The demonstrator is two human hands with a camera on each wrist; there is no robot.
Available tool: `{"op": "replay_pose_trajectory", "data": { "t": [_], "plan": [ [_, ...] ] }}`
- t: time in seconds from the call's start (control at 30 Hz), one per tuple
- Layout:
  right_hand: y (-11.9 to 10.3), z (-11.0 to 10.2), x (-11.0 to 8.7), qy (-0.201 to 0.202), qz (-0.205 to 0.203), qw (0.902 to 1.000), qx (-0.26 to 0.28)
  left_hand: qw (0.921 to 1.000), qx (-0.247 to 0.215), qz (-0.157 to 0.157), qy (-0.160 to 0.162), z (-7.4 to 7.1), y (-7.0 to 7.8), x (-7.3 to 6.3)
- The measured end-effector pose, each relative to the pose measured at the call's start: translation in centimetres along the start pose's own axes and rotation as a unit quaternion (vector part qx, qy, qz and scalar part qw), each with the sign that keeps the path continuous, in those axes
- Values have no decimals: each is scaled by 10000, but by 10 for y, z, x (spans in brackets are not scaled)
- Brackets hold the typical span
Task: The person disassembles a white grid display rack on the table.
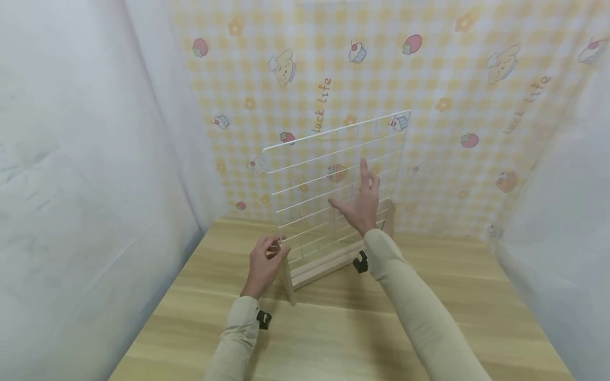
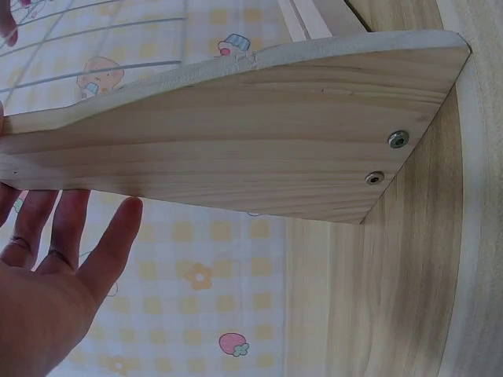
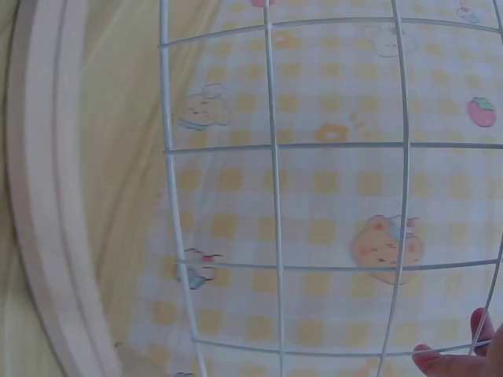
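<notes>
A white wire grid (image 1: 336, 130) stands upright in a wooden stand. Its left wooden side panel (image 1: 287, 280) carries two metal screws near the foot, as the left wrist view shows. My left hand (image 1: 263, 264) grips the upper end of that panel, thumb and fingers at its edges. In front of the grid, my right hand (image 1: 363, 203) is raised with the index finger pointing up and the thumb spread to the left. Its fingertips (image 3: 431, 358) overlap the wires in the right wrist view. A wooden crossbar (image 1: 326, 264) joins the stand's sides below.
The stand rests on a wood-grain tabletop (image 1: 329, 338). Behind it hangs a yellow checked cloth (image 1: 429, 174) with cartoon prints. White sheets (image 1: 81, 159) close off the left and right. A black wrist mount (image 1: 263, 319) sits at my left cuff.
</notes>
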State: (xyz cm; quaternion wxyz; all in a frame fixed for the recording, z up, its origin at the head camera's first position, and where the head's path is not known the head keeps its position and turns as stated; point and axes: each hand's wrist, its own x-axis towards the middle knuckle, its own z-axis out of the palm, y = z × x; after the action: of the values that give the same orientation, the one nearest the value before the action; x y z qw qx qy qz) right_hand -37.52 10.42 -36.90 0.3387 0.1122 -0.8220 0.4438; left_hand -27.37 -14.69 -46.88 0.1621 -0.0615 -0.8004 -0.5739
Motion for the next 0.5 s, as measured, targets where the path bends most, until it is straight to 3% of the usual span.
{"op": "replay_pose_trajectory", "data": {
  "t": [0.2,0.5],
  "plan": [
    [-9,-9,13,119,-76,9999,-58,9999,140,-17,6,0,-2,-4],
    [-24,-26,33,475,-392,9981,80,9985,352,398,133,3,-1,0]
  ]
}}
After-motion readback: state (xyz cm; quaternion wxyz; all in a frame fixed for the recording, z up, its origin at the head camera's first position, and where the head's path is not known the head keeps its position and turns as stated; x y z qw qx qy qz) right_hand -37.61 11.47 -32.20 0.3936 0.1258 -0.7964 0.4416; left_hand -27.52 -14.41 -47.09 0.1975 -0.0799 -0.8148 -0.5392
